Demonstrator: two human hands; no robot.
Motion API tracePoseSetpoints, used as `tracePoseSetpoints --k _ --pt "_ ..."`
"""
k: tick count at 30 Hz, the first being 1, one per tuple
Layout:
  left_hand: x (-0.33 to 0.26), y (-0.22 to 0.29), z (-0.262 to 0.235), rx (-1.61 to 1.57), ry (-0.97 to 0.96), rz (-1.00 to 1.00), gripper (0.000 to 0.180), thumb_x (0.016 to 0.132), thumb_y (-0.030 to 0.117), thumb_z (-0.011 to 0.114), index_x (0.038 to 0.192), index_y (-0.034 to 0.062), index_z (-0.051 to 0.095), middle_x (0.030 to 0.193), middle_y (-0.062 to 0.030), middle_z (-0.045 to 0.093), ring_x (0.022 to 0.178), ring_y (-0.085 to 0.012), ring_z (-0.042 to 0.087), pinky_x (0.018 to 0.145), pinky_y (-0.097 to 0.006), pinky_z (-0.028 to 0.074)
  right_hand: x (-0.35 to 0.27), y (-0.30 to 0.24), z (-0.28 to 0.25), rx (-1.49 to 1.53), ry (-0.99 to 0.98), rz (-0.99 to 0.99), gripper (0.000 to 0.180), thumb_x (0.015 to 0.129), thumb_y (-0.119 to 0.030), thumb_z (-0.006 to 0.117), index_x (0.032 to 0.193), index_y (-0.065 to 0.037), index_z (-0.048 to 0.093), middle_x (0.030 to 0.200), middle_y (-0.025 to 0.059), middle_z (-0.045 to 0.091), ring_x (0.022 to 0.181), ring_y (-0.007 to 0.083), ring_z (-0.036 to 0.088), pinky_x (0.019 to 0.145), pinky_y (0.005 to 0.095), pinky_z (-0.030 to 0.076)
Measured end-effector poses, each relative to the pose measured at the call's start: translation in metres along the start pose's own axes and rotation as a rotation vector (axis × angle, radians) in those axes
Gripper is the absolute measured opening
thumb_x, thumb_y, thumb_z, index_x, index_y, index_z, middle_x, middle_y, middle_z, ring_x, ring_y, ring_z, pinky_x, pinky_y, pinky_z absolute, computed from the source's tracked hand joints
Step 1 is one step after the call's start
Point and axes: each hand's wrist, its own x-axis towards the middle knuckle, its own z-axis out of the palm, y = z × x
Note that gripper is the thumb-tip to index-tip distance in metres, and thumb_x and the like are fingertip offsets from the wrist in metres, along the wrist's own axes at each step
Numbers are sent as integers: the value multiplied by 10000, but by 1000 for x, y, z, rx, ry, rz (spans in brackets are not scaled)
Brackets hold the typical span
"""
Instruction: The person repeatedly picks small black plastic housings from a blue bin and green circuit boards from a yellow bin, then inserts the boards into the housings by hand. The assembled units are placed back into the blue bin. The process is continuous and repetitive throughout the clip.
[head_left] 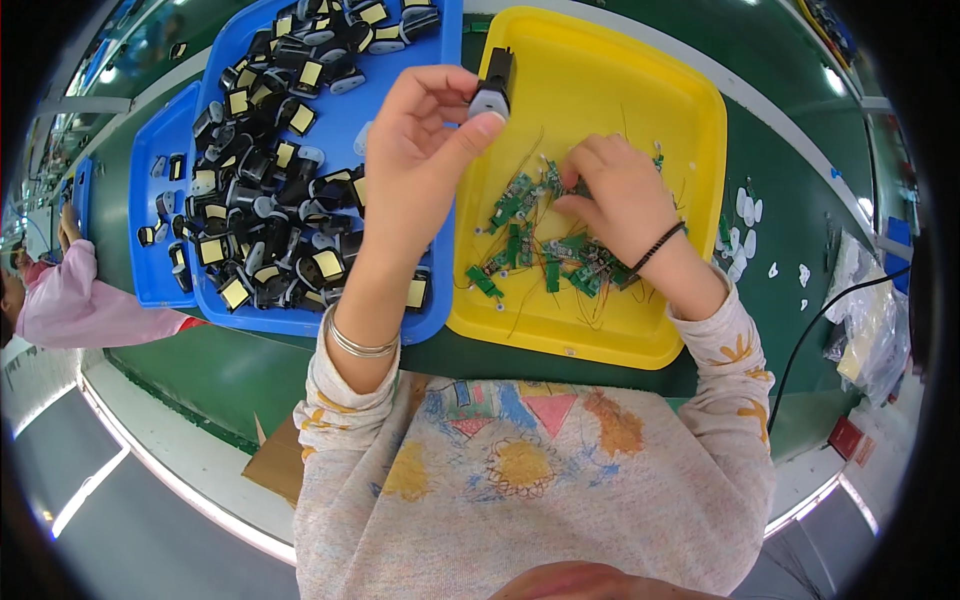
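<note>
My left hand (420,150) is raised over the edge between the blue and yellow trays. Its thumb and fingers pinch a small black-and-grey plastic housing (493,88), which stands roughly upright. Down in the yellow tray (640,75), my right hand (628,195) bends over a loose pile of green circuit boards (515,200) with thin wires. Thumb and index finger close around a small green board at the pile's upper part; the fingertips partly hide it. More boards (590,270) lie below that hand, near the wrist.
Many black-and-grey housings with pale yellow pads (265,200) fill the large blue tray (400,75) on the left. A smaller blue tray (150,270) adjoins it. White oval pieces (748,210), a clear plastic bag (870,310) and a black cable (800,335) lie right. Another person's pink sleeve (90,300) shows far left.
</note>
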Motion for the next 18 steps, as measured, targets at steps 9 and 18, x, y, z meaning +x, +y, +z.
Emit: tracePoseSetpoints --k 9,18 --pt "-17 -5 17 -125 -78 -187 259 772 -56 562 1015 -11 487 951 -59 550 910 -132 543 760 -245 475 11 -16 -25 1390 365 10 219 746 5 640 945 -7 552 898 35 572 828 96 546 740 229 436" --pt "-23 -5 20 -254 -146 -183 229 762 -19 616 976 -21 535 1005 -92 557 952 -156 545 818 -283 466 6 -23 -14 1002 538 -15 168 713 17 649 875 -2 609 783 53 544 649 107 511 572 210 400"
